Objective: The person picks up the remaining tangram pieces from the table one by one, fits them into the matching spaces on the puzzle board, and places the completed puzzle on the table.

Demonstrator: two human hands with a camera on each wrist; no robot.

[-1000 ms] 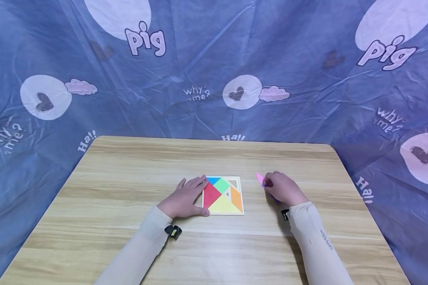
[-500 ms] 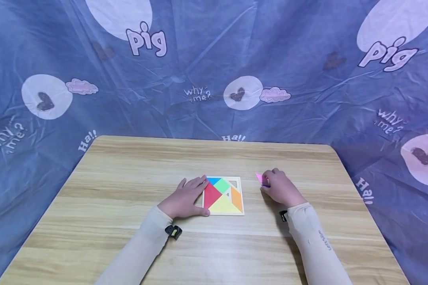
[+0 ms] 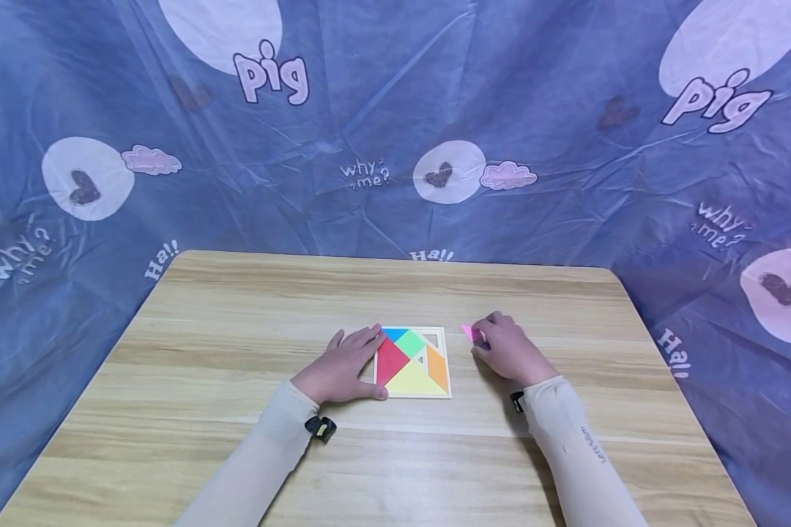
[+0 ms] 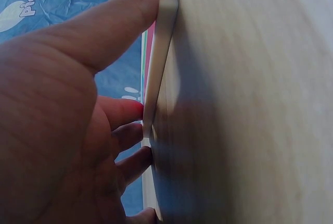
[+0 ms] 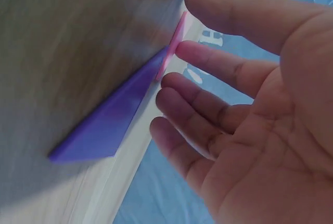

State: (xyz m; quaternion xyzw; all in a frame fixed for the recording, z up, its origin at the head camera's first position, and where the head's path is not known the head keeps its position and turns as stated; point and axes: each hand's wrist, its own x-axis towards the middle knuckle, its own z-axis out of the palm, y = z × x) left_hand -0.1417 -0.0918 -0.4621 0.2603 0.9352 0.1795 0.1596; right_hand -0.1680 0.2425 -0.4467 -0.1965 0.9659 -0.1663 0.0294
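A square tangram tray (image 3: 411, 397) lies mid-table with red, blue, green, yellow and orange pieces. Two triangular gaps show in it, at the upper right corner and near the middle. My left hand (image 3: 343, 366) rests along its left side, fingers spread, thumb at the near corner; the left wrist view shows the thumb against the tray's edge (image 4: 158, 67). Right of the tray, my right hand (image 3: 510, 351) hovers low over a small pink piece (image 3: 467, 332). In the right wrist view the index fingertip touches that piece, the thumb apart, and a purple triangle (image 5: 109, 125) lies beside it.
Everything lies on a wood-grain table (image 3: 270, 300). A blue printed cloth (image 3: 369, 95) hangs behind the table and along its sides. Each wrist wears a small black device.
My right hand has shifted left toward the tray, and the pink piece has slid left with it. The purple piece is now hidden in the head view. My left hand and the tray stay put.
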